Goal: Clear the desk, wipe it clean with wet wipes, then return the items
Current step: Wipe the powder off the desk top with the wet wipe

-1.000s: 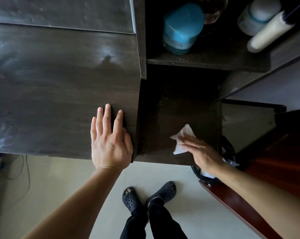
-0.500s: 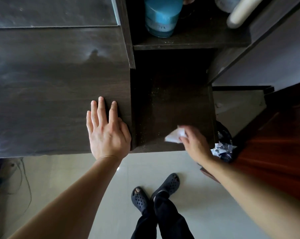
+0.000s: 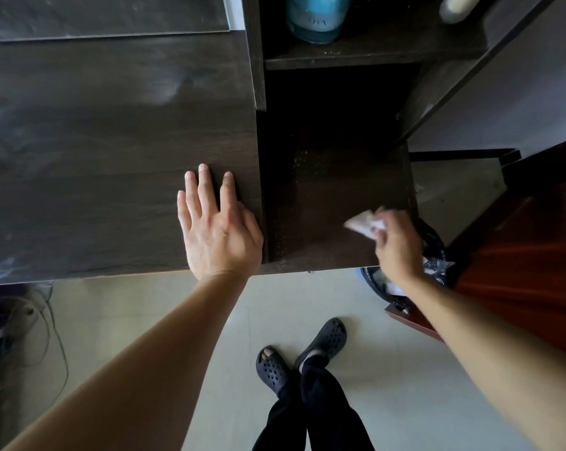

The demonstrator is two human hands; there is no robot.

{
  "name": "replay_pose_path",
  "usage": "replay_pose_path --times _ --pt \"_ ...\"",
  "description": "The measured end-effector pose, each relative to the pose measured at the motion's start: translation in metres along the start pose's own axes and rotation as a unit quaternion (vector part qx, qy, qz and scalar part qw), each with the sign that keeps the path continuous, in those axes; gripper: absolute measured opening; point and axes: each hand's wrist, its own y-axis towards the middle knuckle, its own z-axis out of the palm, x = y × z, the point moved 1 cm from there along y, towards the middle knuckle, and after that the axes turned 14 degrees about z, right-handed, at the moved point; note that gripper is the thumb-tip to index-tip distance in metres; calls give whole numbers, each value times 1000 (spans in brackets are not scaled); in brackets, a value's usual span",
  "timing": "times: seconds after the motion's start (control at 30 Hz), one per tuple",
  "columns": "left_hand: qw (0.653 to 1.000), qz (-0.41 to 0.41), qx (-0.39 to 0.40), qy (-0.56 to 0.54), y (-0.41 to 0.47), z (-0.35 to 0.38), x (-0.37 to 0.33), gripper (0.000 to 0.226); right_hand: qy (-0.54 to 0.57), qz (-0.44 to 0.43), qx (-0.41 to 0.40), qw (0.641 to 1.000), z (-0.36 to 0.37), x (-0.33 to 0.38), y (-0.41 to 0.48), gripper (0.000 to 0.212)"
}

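Rightward travel of the right hand (image 3: 397,245) since the earlier frames: with the wet wipe (image 3: 361,222) it has crossed the lower shelf (image 3: 324,196) from near the middle of the front edge to the right-hand front corner, just beside the waste bin (image 3: 434,245) on the floor below. Left hand (image 3: 218,229) unchanged, lying flat on the desk (image 3: 112,141) at its right edge, fingers straight and slightly spread, holding nothing. Right-hand fingers are curled round the wipe, which is bunched into a crumpled wad; a pale corner projects to the left of the fingertips. Motion blur hides whether the wad touches the shelf surface or is lifted just off it. Pale specks scattered over the shelf, denser toward its left side, suggest that wiping here is unfinished. A blue container (image 3: 314,17) stands on the upper shelf behind. Handling, as judged: the wipe is light, limp and damp, with no stiffness of its own; it folds wherever it is pressed and will likely cling to a wet surface. Best held as a gathered wad under the fingertips, so that pressure spreads across a broad face; a pinch at one corner would let the rest trail and drag. Once soiled, it can be refolded to expose a clean face, or dropped into the bin
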Motion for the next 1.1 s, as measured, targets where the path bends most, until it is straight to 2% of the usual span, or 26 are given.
replay_pose_path --times 0.07,0.13,0.2,0.27,0.33,0.4,0.47,0.57,0.7,0.8,0.87,1.0,1.07,1.1 --pt "1000 -3 3 0 -1 0 0 53 8 124 -48 991 -3 -9 9 20" --pt "1000 -3 4 -2 0 -1 0 53 23 126 -34 991 13 12 -8 19" --pt "1000 -3 8 -3 0 -2 0 54 47 13 40 998 34 37 -42 20" --pt "1000 -4 9 -2 1 -3 0 53 26 -113 89 989 41 48 -70 23" --pt "1000 -4 11 -4 1 -3 -1 53 14 -142 104 984 33 39 -69 25" --pt "1000 -1 9 -4 1 -3 -2 52 -1 -121 79 989 17 29 -48 21" --pt "1000 -2 11 -5 1 -3 -1 52 -29 -63 49 996 2 20 -10 16" --pt "1000 -3 16 -3 1 -5 -1 53 -64 -8 16 998 -2 21 67 26" --pt "1000 -5 26 0 2 -5 -2 52 -74 21 40 996 21 64 147 37" --pt "1000 -12 27 4 3 -6 -3 51 -60 -37 34 997 45 90 148 38" --pt "1000 -15 27 0 4 -8 -4 51 -34 -131 62 989 53 83 113 38" --pt "1000 -15 26 -3 5 -11 -6 54 -30 -314 173 933 41 40 33 44" --pt "1000 -15 26 -4 6 -12 -6 54 -31 -342 181 922 35 40 59 45" --pt "1000 -16 26 -5 6 -11 -6 55 -41 -319 167 932 36 46 84 47"
